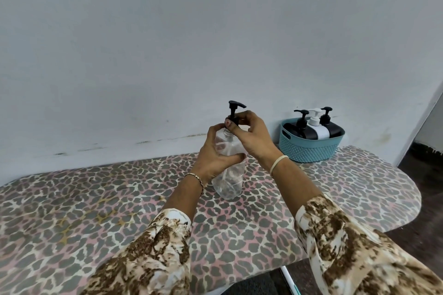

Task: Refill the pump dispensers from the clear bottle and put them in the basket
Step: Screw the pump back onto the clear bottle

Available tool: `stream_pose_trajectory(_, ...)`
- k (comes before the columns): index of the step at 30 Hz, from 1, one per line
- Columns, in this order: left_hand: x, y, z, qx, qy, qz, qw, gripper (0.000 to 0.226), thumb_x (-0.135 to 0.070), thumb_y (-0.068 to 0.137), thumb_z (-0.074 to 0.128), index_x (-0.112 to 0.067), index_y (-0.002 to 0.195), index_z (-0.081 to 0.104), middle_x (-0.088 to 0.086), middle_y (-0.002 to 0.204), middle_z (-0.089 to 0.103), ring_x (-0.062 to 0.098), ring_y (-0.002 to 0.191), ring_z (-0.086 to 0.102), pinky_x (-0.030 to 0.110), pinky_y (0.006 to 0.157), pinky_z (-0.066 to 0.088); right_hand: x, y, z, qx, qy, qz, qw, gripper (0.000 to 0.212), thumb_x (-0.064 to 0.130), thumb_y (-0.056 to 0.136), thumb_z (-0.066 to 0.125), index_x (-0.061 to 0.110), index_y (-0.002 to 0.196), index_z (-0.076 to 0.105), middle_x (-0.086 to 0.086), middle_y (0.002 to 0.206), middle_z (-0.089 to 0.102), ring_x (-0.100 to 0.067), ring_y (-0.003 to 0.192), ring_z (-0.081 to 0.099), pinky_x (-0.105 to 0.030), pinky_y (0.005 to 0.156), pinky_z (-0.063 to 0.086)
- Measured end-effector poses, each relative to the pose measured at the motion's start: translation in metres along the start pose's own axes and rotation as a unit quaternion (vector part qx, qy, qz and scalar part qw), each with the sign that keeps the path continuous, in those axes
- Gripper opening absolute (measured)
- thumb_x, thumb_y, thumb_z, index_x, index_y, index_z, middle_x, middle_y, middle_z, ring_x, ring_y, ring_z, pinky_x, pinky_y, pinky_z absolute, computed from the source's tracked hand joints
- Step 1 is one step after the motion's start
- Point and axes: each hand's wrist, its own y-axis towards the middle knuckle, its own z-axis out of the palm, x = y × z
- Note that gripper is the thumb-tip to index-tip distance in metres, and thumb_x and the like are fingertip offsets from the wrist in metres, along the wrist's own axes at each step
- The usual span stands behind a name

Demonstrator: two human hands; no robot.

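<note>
Clear bottle (pixel 229 181): stands upright on the table (pixel 96 199), near the middle and closer to the back edge.
Left hand (pixel 215 154): fingers curl round the bottle's side and hold it.
Right hand (pixel 253 137): fingers pinch the black pump (pixel 236 106) at the bottle's top.
Blue basket (pixel 309 149): sits at the table's back right corner, by the wall.
Inside the basket: a white dispenser (pixel 317 132) stands between two black dispensers (pixel 296 132).
</note>
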Motion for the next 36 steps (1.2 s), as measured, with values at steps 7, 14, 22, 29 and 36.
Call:
stream_pose_trajectory(7,0.0,0.0,0.0,0.0,-0.002,-0.003,1.0,0.082,-0.031,0.058,0.087,-0.045,0.123,0.041,-0.008,0.123,0.058,0.012,0.116,0.055,0.039,0.098,0.05,0.003,-0.001,0.003,0.003,0.013,0.031,0.999,0.042,0.048,0.081,0.069,0.021,0.112,0.059,0.003,0.121,0.06,-0.01,0.115,0.053,-0.024,0.09,0.04)
stream_pose_trajectory(14,0.002,0.001,0.001,-0.003,-0.003,-0.003,1.0,0.082,-0.031,0.058,0.086,-0.043,0.123,0.039,-0.002,0.121,0.056,0.01,0.112,0.055,0.038,0.094,0.053,0.0,-0.001,0.006,-0.041,-0.019,0.016,0.999,0.038,0.051,0.072,0.074,0.024,0.098,0.065,0.006,0.105,0.067,-0.011,0.108,0.058,-0.036,0.097,0.044)
stream_pose_trajectory(22,0.002,0.001,0.0,-0.009,0.002,0.0,1.0,0.077,-0.028,0.059,0.087,-0.051,0.117,0.041,-0.01,0.118,0.056,0.013,0.114,0.055,0.04,0.095,0.052,0.003,-0.007,-0.003,0.02,0.037,0.037,0.998,0.04,0.043,0.087,0.064,0.017,0.117,0.064,0.003,0.119,0.063,-0.009,0.116,0.056,-0.034,0.107,0.038)
stream_pose_trajectory(29,0.0,0.001,0.003,-0.013,-0.016,-0.004,1.0,0.083,-0.032,0.055,0.088,-0.049,0.121,0.041,-0.002,0.122,0.059,0.016,0.114,0.057,0.041,0.093,0.054,0.007,-0.007,0.002,-0.042,-0.003,0.015,0.999,0.03,0.043,0.077,0.074,0.024,0.099,0.066,0.01,0.108,0.065,-0.009,0.112,0.052,-0.03,0.097,0.04)
stream_pose_trajectory(36,0.0,0.0,0.003,-0.01,-0.009,-0.007,1.0,0.082,-0.035,0.054,0.087,-0.048,0.121,0.04,-0.007,0.12,0.058,0.013,0.113,0.056,0.042,0.094,0.053,0.007,-0.01,0.001,-0.061,-0.045,0.017,0.997,0.025,0.048,0.075,0.075,0.032,0.09,0.065,0.016,0.1,0.064,-0.006,0.106,0.056,-0.04,0.102,0.039)
